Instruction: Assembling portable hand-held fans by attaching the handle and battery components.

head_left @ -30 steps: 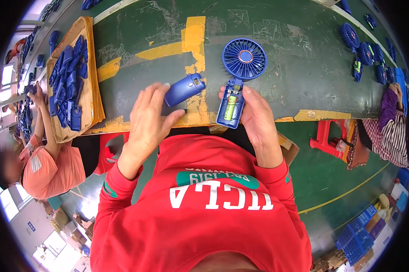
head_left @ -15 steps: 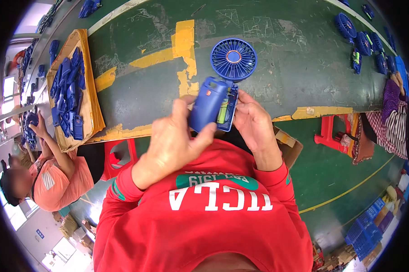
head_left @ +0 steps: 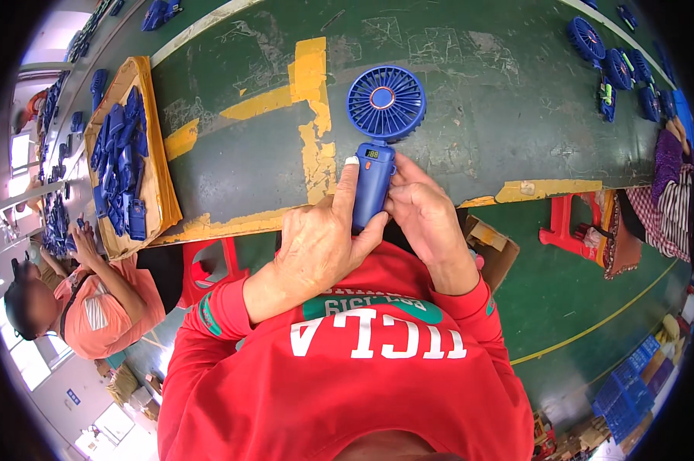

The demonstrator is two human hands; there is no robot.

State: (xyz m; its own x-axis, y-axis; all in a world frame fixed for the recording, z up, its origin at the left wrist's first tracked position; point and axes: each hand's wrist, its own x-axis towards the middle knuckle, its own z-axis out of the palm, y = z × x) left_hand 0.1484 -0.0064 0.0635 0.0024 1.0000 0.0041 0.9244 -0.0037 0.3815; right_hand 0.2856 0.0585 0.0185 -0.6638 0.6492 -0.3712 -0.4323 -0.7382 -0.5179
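A blue handheld fan (head_left: 374, 180) lies between my hands at the near edge of the bench, its round grille pointing away from me. Its handle looks closed, with a small lit display and a red button on the front. My left hand (head_left: 320, 234) grips the handle from the left, index finger along its side near the display, thumb at its lower end. On the other side, my right hand (head_left: 426, 211) holds the handle's right edge with its fingers. The handle's back and its contents are hidden.
To the left stands a cardboard tray (head_left: 162, 154) heaped with blue plastic handle covers (head_left: 120, 165). Several fans (head_left: 617, 69) lie at the far right, near another person's hands. A person in an orange top (head_left: 105, 307) sits at the left. Red stools (head_left: 558, 223) stand below the bench.
The blue cover, held apart from the fan's open handle with the green battery showing, now sits over it. The display now shows lit. My hands have closed in around the handle.
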